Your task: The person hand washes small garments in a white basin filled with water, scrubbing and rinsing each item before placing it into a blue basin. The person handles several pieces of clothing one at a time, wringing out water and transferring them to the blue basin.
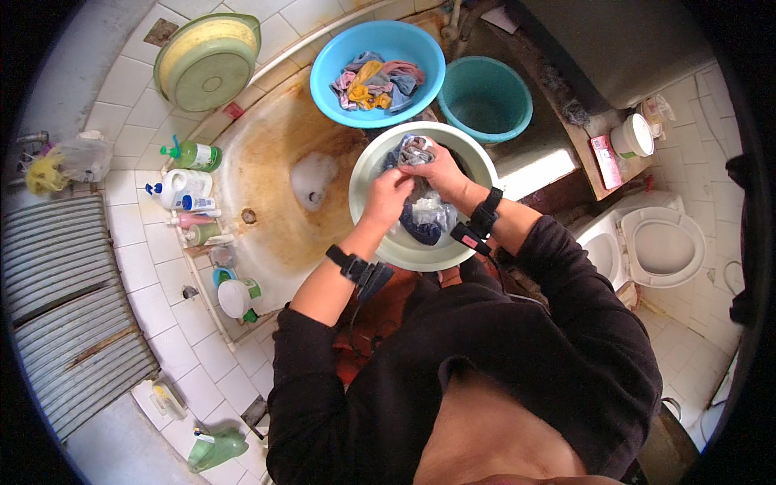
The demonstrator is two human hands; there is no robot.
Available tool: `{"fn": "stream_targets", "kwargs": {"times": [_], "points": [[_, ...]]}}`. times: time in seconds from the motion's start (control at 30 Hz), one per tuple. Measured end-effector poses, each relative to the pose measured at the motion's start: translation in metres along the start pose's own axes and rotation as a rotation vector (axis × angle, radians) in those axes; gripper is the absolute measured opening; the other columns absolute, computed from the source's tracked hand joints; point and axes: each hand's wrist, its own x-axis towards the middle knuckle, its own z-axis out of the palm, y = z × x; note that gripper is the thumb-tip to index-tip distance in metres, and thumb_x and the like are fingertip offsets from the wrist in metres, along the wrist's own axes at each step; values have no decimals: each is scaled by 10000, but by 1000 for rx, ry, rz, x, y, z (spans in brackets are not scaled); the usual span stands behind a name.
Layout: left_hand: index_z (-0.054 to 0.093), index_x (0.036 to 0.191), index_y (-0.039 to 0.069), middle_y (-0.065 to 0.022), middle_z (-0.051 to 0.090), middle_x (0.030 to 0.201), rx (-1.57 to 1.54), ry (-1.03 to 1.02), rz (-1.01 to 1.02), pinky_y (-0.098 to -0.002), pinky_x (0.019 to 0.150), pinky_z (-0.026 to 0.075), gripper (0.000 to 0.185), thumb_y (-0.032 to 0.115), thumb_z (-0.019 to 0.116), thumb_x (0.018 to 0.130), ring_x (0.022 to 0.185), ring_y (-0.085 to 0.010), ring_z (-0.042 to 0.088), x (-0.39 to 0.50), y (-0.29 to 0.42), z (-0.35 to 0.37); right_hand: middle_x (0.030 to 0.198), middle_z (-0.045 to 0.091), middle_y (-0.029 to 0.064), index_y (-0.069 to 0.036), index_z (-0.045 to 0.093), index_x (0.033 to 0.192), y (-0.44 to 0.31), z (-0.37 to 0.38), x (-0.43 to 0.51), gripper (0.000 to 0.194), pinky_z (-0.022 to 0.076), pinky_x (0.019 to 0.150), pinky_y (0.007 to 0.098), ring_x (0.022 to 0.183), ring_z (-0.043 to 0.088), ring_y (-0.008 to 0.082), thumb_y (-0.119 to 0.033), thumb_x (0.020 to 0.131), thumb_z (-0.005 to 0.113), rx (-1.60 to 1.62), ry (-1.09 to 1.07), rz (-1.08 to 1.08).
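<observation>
Over a pale green plastic basin point(362, 176) in front of me, my right hand point(445, 176) is closed around a bunched, wet-looking grey and white cloth point(416, 150). The fingertips of my left hand point(387, 197) meet it at the lower left side of the bundle; whether they pinch the cloth is hard to see. Below both hands a dark blue patterned cloth point(419, 229) lies in the basin, partly in water. Behind stands a bright blue basin point(321, 76) holding crumpled garments point(376, 85) in yellow, pink, grey and blue.
A stained bathtub point(267, 163) lies to the left, with several bottles point(200, 156) along its rim. A teal bucket point(485, 100) stands behind on the right. Farther right are a board point(597, 176) with a white tub point(632, 135) and a toilet point(664, 242).
</observation>
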Motion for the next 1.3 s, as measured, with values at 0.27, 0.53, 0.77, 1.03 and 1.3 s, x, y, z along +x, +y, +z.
{"fn": "stream_targets", "kwargs": {"times": [0.27,0.53,0.77,1.03,1.3], "points": [[443,1249,77,-114,545,1167,-888,-342,-834,-453,919,354,949,827,258,698,1094,-272,484,-13,-7,-9,1160,508,104,-73,530,1063,27,18,3,598,302,986,440,1134,434,312,-309,573,777,-741,89,-266],[411,1286,117,-116,434,1305,-1269,-123,-612,-456,961,385,821,737,390,748,1152,-301,458,-6,4,-10,1408,219,181,-185,500,1188,16,9,-32,747,63,1007,628,1292,198,396,-570,581,701,-1216,-221,-527],[413,1271,115,-103,495,1221,-1285,-210,-471,-443,925,420,607,476,579,812,1114,-270,494,-4,-12,-7,1417,217,176,-235,637,1023,3,2,-37,464,46,999,635,1309,153,403,-587,729,567,-1192,-361,-515],[473,1099,-48,-93,519,840,-1618,-347,-760,-269,569,450,412,198,612,799,692,-172,510,1,-28,-12,985,514,55,-137,523,911,54,-19,-21,465,384,852,473,944,502,224,-582,782,558,578,333,634],[440,1137,-21,-98,501,854,-1599,-603,-900,-219,517,429,523,314,622,778,693,-152,497,-32,-46,-1,1104,560,106,-105,346,1324,88,-21,14,603,456,879,399,996,560,294,-353,831,587,661,-34,361]]}}
